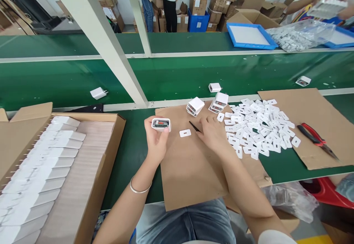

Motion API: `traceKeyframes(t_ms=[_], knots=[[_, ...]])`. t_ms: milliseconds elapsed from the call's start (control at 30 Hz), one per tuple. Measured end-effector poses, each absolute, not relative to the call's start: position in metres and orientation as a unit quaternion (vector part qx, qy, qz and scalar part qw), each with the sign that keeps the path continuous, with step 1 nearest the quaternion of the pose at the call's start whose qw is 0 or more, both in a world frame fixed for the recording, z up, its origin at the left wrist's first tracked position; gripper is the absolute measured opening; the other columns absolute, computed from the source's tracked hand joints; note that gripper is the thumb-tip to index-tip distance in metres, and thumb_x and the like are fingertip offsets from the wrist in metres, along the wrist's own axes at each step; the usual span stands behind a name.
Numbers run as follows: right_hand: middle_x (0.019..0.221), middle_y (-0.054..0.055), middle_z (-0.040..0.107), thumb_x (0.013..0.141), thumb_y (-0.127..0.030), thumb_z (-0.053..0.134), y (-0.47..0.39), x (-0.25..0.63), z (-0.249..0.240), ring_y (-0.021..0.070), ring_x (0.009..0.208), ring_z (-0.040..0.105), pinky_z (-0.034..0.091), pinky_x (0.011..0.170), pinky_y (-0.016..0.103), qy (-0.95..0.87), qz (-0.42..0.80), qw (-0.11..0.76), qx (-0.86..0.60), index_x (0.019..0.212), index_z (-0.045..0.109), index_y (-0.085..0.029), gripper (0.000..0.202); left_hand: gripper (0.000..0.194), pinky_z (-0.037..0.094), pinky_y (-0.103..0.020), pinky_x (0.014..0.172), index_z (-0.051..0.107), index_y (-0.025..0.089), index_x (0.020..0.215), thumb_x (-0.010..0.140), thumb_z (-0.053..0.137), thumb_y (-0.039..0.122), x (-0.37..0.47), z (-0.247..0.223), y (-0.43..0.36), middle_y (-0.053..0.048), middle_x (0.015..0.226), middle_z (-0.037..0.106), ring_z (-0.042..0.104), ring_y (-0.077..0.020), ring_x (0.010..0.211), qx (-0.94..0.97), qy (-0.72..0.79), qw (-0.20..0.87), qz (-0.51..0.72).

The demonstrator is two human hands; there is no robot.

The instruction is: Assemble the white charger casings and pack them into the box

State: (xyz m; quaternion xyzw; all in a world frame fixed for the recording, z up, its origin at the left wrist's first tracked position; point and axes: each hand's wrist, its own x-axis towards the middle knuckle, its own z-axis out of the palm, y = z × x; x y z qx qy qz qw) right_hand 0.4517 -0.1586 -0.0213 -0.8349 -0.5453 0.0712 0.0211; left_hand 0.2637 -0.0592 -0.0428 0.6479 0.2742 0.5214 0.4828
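Note:
My left hand (157,139) is closed around a white charger housing (161,125), its open end facing me with the circuit board showing inside. My right hand (212,132) rests low over the cardboard sheet (193,174), fingers closed on slim black tweezers (194,126) whose tip points left. Between the hands lies a single white end plate (185,133) with a slot. Just beyond the right hand stand stacked chargers (220,101), with another small stack (195,105) to their left. A loose pile of white end plates (258,128) spreads to the right.
On the left, a carton (95,185) holds rows of white chargers (41,177). Red-handled cutting pliers (316,139) lie on cardboard at right. Single chargers (98,93) sit on the green conveyor belt (171,78). A white metal post (105,45) rises ahead. People stand beyond.

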Motion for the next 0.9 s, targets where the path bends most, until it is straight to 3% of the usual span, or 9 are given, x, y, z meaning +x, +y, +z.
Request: traceKeyframes(t_ms=[200,367,467,633,733,900], knots=[[0.114,0.01,0.06,0.089,-0.017,0.065,-0.151,0.445,-0.027,0.024,0.102,0.058,0.047,0.081,0.033,-0.651,0.147,0.166,-0.726,0.111,0.065,-0.019,0.021,0.043,0.048,-0.032,0.08,0.062,0.022,0.108,0.095,0.046,0.059,0.266,-0.043,-0.059,-0.006,0.101,0.061,0.059,-0.021,0.09,0.632,0.285,0.546,0.471],[0.09,0.006,0.066,0.085,-0.019,0.066,-0.147,0.44,-0.03,0.0201,0.077,0.059,0.039,0.062,0.031,-0.619,0.131,0.195,-0.749,0.089,0.066,-0.018,0.005,0.043,0.049,-0.033,0.076,0.06,0.021,0.096,0.098,0.036,0.057,0.269,-0.048,-0.055,-0.005,0.091,0.06,0.057,-0.0205,0.083,0.639,0.279,0.534,0.478],[0.079,0.002,0.065,0.084,-0.026,0.068,-0.15,0.436,-0.021,0.0169,0.064,0.055,0.036,0.057,0.03,-0.569,0.125,0.294,-0.758,0.089,0.065,-0.02,0.008,0.046,0.048,-0.033,0.075,0.06,0.021,0.096,0.1,0.033,0.058,0.269,-0.053,-0.053,-0.006,0.092,0.059,0.057,-0.0209,0.084,0.654,0.286,0.525,0.464],[0.091,0.003,0.066,0.086,-0.022,0.064,-0.153,0.423,-0.009,0.0193,0.084,0.06,0.049,0.076,0.033,-0.6,0.09,0.485,-0.63,0.102,0.067,-0.023,0.016,0.048,0.047,-0.036,0.078,0.06,0.023,0.097,0.103,0.027,0.057,0.268,-0.051,-0.058,-0.007,0.095,0.058,0.056,-0.0221,0.087,0.731,0.28,0.456,0.423],[0.098,0.006,0.065,0.088,-0.022,0.063,-0.152,0.415,-0.013,0.0207,0.092,0.062,0.052,0.082,0.037,-0.622,0.054,0.51,-0.592,0.107,0.068,-0.024,0.019,0.049,0.046,-0.037,0.079,0.059,0.023,0.099,0.104,0.022,0.056,0.267,-0.046,-0.062,-0.007,0.095,0.057,0.055,-0.0228,0.086,0.766,0.262,0.422,0.409],[0.098,0.006,0.063,0.089,-0.022,0.063,-0.15,0.409,-0.022,0.0204,0.09,0.062,0.054,0.08,0.038,-0.645,0.035,0.499,-0.578,0.111,0.067,-0.025,0.022,0.043,0.049,-0.038,0.08,0.059,0.024,0.103,0.105,0.027,0.052,0.268,-0.044,-0.065,-0.007,0.099,0.058,0.057,-0.0227,0.09,0.78,0.241,0.398,0.419]])
